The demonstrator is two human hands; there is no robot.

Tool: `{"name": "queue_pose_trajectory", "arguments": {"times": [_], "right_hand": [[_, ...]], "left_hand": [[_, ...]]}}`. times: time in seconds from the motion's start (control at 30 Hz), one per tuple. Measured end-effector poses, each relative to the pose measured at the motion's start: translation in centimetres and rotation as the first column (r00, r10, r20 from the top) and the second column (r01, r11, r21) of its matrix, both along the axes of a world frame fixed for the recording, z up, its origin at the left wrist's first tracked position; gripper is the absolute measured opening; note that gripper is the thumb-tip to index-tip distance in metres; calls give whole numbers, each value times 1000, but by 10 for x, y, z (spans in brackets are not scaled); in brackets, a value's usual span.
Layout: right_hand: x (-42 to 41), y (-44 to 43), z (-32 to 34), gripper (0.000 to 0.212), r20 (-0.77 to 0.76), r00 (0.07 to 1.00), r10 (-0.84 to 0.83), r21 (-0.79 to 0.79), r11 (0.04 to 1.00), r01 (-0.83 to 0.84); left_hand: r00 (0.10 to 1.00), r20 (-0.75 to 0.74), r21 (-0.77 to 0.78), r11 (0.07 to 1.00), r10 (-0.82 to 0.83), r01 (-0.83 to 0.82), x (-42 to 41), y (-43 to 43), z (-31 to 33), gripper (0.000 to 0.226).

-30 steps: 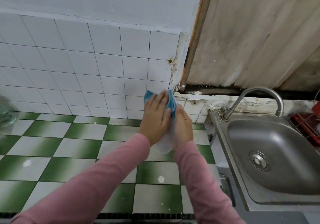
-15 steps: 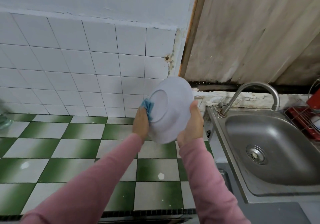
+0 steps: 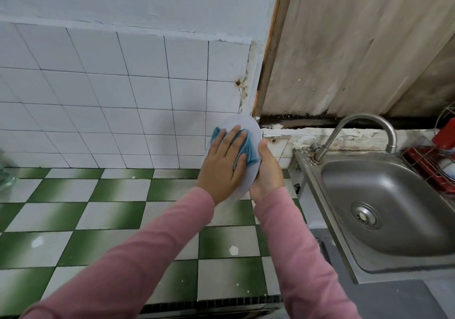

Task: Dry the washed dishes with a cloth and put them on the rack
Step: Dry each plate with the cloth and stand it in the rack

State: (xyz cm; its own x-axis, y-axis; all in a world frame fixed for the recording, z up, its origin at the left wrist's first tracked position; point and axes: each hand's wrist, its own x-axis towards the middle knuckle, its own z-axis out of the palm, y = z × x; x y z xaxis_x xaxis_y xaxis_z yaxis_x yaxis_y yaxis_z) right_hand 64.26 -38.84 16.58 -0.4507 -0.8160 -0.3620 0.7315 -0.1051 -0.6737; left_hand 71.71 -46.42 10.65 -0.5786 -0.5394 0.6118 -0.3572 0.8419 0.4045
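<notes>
A white bowl (image 3: 242,185) is held on edge above the tiled counter, its rim toward the wall. My right hand (image 3: 267,171) grips it from the right, thumb over the rim. My left hand (image 3: 222,163) lies flat with straight fingers on a blue cloth (image 3: 247,151), pressing it against the bowl's face. The cloth sticks out past my fingers at the top left and on the right. A red wire rack (image 3: 429,164) stands at the far right beside the sink, with a white dish partly visible in it.
A steel sink (image 3: 384,205) with a curved tap (image 3: 357,131) lies to the right. The green and white checked counter (image 3: 118,210) spreads left and toward me. A glass object (image 3: 6,173) sits at the left edge. A tiled wall stands behind.
The bowl was turned: half a second ago its underside faced me with the cloth behind its left edge. Now my left hand is over the cloth on the bowl's near face.
</notes>
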Motion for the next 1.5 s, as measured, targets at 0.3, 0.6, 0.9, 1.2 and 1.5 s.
{"name": "queue_pose_trajectory", "arguments": {"times": [0.3, 0.6, 0.9, 1.2, 1.5], "right_hand": [[-1, 6, -6, 33, -271, 961, -55, 112, 990, 88], [-3, 13, 22, 45, 9, 956, -294, -137, 947, 292], [-32, 33, 38, 52, 20, 919, -395, -168, 904, 392], [-100, 116, 83, 37, -31, 827, -561, -165, 819, 549], [-213, 268, 70, 52, -663, 605, -441, 73, 766, 638]], "left_hand": [[984, -63, 767, 639, 166, -59, 7, -43, 1, 40], [889, -435, 765, 578, 139, 284, 15, 15, -34, 73], [947, -191, 185, 938, -260, 295, -9, 28, -4, 80], [843, -321, 31, 885, -432, 465, -95, 83, 35, 64], [863, -504, 770, 434, -36, 468, -209, 216, 72, 21]]}}
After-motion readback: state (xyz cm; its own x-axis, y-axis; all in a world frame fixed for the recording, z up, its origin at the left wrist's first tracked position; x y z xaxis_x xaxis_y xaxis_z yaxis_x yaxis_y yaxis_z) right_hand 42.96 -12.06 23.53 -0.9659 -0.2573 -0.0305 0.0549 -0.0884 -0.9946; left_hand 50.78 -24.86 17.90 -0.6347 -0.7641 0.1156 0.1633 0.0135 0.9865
